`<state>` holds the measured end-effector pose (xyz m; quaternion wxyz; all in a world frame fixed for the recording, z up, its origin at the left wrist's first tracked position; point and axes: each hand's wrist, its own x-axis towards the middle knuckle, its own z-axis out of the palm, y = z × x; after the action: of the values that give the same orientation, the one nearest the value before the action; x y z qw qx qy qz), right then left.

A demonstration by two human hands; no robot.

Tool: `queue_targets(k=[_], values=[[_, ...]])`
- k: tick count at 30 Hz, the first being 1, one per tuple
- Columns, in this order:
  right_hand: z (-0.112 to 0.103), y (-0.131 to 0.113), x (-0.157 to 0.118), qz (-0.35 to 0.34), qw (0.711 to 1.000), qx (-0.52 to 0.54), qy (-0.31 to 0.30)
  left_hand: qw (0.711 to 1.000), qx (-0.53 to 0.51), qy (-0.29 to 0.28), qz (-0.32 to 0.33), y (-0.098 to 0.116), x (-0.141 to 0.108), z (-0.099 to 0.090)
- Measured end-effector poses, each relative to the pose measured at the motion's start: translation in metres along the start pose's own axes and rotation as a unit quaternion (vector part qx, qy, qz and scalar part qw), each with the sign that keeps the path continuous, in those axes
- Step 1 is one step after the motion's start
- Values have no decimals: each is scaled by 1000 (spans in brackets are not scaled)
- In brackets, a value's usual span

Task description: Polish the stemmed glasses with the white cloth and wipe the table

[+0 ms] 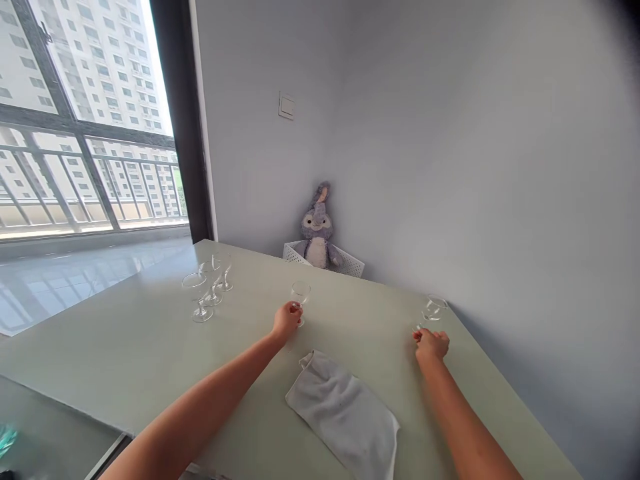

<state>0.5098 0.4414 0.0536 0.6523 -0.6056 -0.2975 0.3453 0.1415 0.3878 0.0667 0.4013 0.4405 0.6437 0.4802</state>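
Observation:
My left hand (289, 321) is closed around the stem of a clear stemmed glass (301, 291), which stands upright near the middle of the table (250, 393). Over at the right, my right hand (433, 345) is closed at the lower part of another clear stemmed glass (434, 308). Only that glass's bowl shows above the fingers; its stem and foot are hidden. Between my forearms lies a crumpled light grey cloth (345, 413), touched by neither hand.
Three more stemmed glasses (202, 300) stand close together at the left of the table. Behind the far edge, a plush toy (317, 230) sits in a white perforated basket (354, 265). Grey walls border the back and right; a large window (85, 127) is at left.

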Motion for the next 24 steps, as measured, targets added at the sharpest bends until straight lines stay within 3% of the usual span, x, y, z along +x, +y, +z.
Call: queue_targets(k=[6,14,18,24], values=[[-3,7,28,31,999,35,16,995,3,103,5,-14,32,-53],[17,24,25,11,1000,0,13,978,-15,210,2,-25,60,-126],[23,26,13,6,1000,-17,-20,973,-31,230,-5,-27,71,-142],[36,21,-17,14,995,-30,-89,968,-35,249,-17,-22,80,-150]])
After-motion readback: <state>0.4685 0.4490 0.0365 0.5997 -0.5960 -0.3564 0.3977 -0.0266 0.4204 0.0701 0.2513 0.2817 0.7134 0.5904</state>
